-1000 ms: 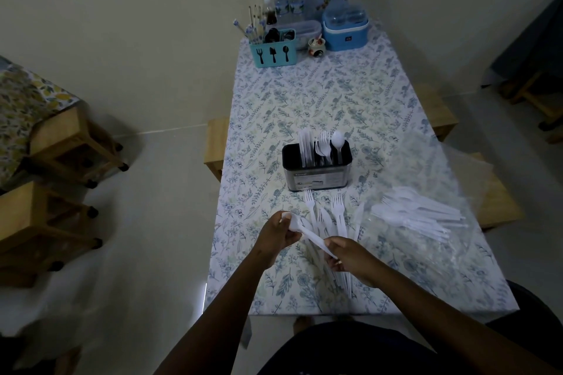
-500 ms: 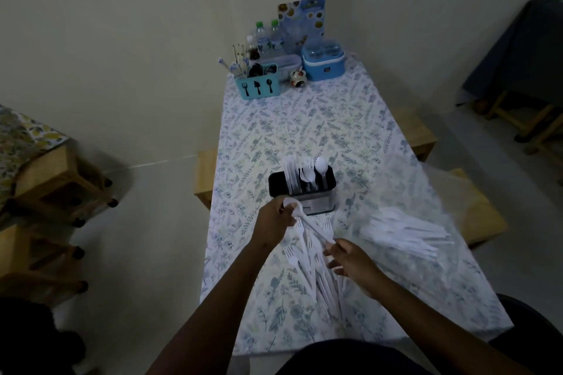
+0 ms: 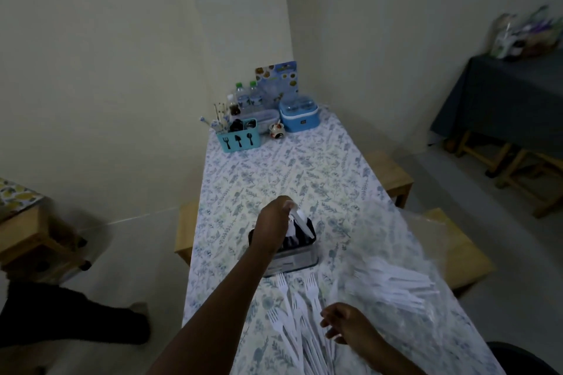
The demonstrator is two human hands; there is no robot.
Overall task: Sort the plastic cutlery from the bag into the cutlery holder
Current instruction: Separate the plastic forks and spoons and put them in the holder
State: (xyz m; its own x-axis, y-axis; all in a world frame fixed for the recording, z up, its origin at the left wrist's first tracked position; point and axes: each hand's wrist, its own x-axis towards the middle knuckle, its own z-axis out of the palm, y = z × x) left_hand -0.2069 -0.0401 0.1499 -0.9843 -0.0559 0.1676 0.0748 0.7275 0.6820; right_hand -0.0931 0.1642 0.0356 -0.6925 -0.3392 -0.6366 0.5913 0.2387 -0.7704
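White plastic, thin and pale against the dim room: one piece (image 3: 300,221) pinched in the left hand (image 3: 272,224), held over the black holder (image 3: 300,248) at mid-bench (image 3: 304,167). Kind of piece too blurred to tell. Left hand closed round its upper end, lower end slanting down to the right, above the holder's right side.

Right hand (image 3: 347,324) loosely spread and empty, hovering over the loose forks (image 3: 300,310) lying near the holder on the near part of the bench.

Step in hand, by judgement: dropping the piece into its compartment. Best done by swinging it upright first, lining the low end over a slot holding the same kind, then lowering before letting go rather than dropping from height. Light plastic, likely to bounce or tip against the rim if released at a slant. Worth keeping the forearm clear of the holder, which looks easy to nudge.

Holder: dark top, paler shiny lower wall, white cutlery standing inside, compartments mostly hidden by the hand.

Bag (image 3: 393,253): clear, crumpled, right of the holder, with more white cutlery (image 3: 396,286) heaped inside. Plenty left to sort, both in the bag and loose.
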